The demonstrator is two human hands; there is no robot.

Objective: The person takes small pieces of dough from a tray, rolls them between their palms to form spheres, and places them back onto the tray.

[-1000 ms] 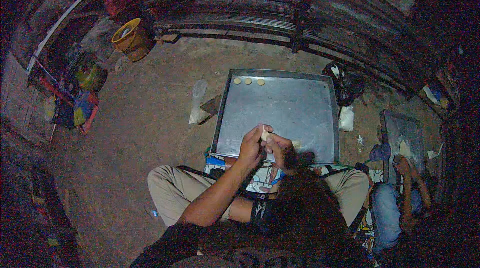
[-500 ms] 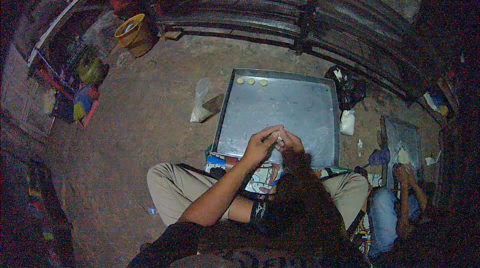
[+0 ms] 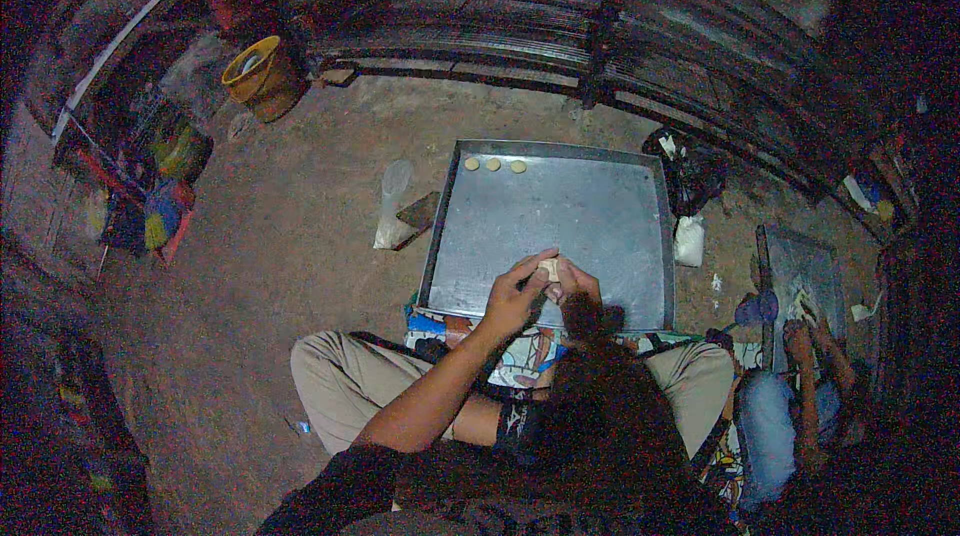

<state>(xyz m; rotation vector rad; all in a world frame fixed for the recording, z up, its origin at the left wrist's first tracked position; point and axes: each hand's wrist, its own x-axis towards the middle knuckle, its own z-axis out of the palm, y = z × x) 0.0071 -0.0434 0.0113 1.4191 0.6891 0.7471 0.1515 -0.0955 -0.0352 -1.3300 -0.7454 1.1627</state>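
Observation:
A small pale piece of dough [image 3: 548, 269] is pinched between the fingers of my left hand [image 3: 512, 299] and my right hand [image 3: 580, 286]. Both hands are closed around it, just above the near part of a large shallow metal tray [image 3: 610, 221]. Three flat round dough pieces [image 3: 493, 165] lie in a row at the tray's far left corner. My right palm and some fingertips are partly in shadow.
Left of the tray lies a clear plastic bag [image 3: 392, 221] of pale powder beside a dark block [image 3: 420, 209]. A white packet [image 3: 690, 241] and a black bag [image 3: 690, 176] lie right. A co-worker's hands [image 3: 803, 336] handle something pale over another tray [image 3: 830, 261]. A yellow bucket [image 3: 268, 86] stands far left.
My fingers have shifted on the dough, so more of it shows between them. The co-worker's hands have moved slightly. The whole view has shifted a little.

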